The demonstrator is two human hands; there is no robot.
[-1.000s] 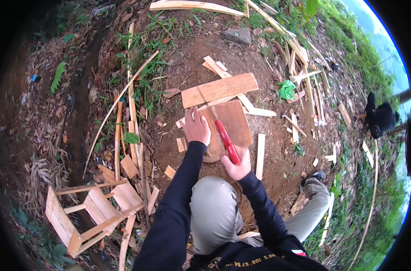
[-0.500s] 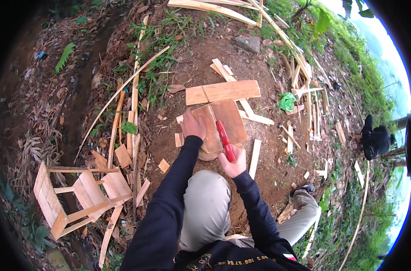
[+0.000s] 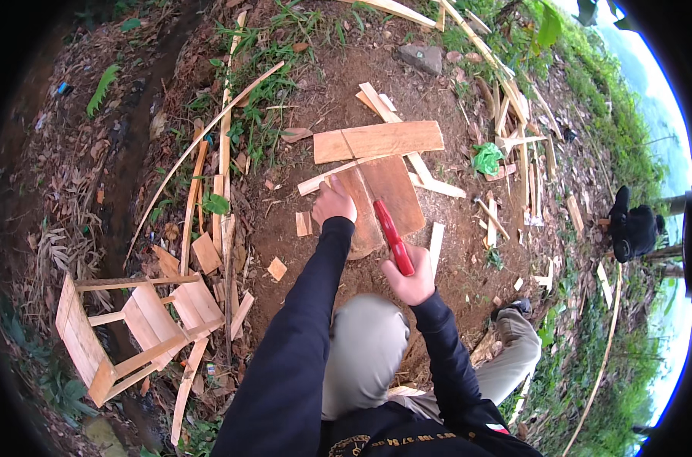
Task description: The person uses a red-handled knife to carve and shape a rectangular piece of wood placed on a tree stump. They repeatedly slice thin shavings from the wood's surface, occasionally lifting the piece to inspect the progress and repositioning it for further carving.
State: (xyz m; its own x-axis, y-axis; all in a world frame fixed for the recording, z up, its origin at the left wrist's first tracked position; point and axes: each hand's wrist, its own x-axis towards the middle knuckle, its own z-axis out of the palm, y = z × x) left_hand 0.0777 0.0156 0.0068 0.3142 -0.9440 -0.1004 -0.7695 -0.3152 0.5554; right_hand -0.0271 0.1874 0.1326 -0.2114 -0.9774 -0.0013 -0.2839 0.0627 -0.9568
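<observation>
My right hand (image 3: 411, 276) is wrapped round the red handle of a saw (image 3: 392, 238). Its thin blade, seen edge-on, lies along a brown wooden board (image 3: 398, 199) in front of me. With bent fingers my left hand (image 3: 334, 202) presses on the left part of that board; whether it also grips the edge I cannot make out. Just beyond lies a wide pale plank (image 3: 380, 142) with a dark line across it. A narrow strip of wood (image 3: 323, 181) runs between the plank and the board.
At lower left stands a small wooden shelf frame (image 3: 152, 318). A hammer (image 3: 492, 219) and a green plastic bag (image 3: 486, 158) are on the soil at right. Long wood strips (image 3: 226, 137) border the work spot. Offcuts (image 3: 277, 268) lie about, and a dark-clothed person (image 3: 634, 225) is farther right.
My right hand and the saw have shifted slightly right and nearer me. My left hand has moved a little right, still on the board. The view has shifted slightly.
</observation>
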